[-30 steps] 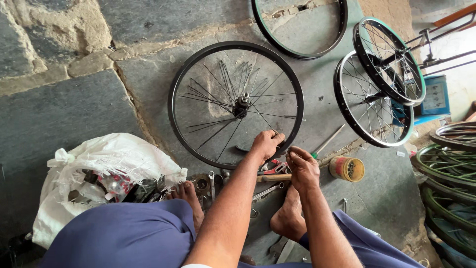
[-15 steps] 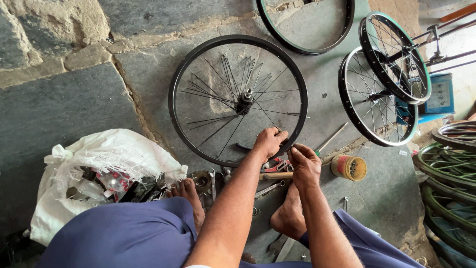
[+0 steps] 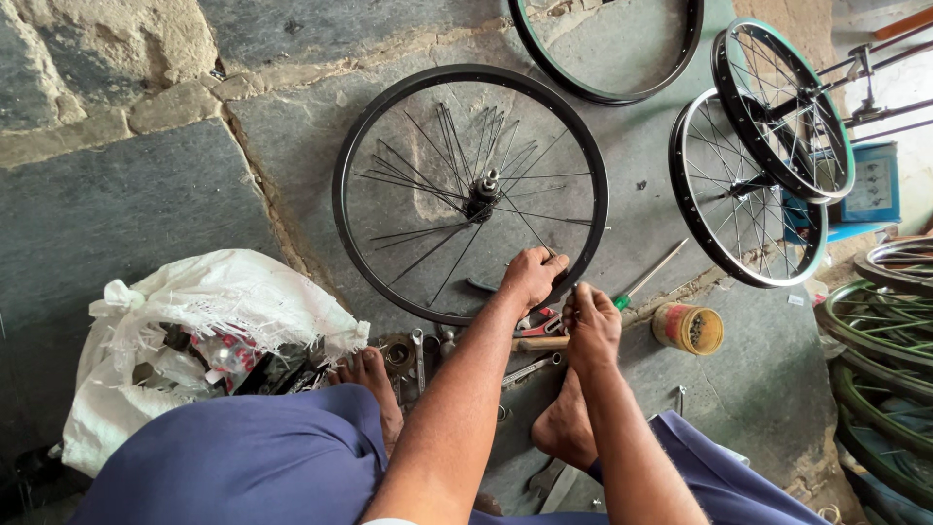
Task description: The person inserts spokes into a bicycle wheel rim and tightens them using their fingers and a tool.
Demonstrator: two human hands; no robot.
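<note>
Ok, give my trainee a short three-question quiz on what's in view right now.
1. True or false: the left hand rests on the rim of the black spoked wheel lying flat on the stone floor.
2. Which thing lies just right of the right hand? A) a small yellow tin; B) a white sack; C) a blue box.
3. Fill in: the white sack of parts sits beside the person's ____ knee.

Key: 1 true; 2 A, the small yellow tin; 3 left.
</note>
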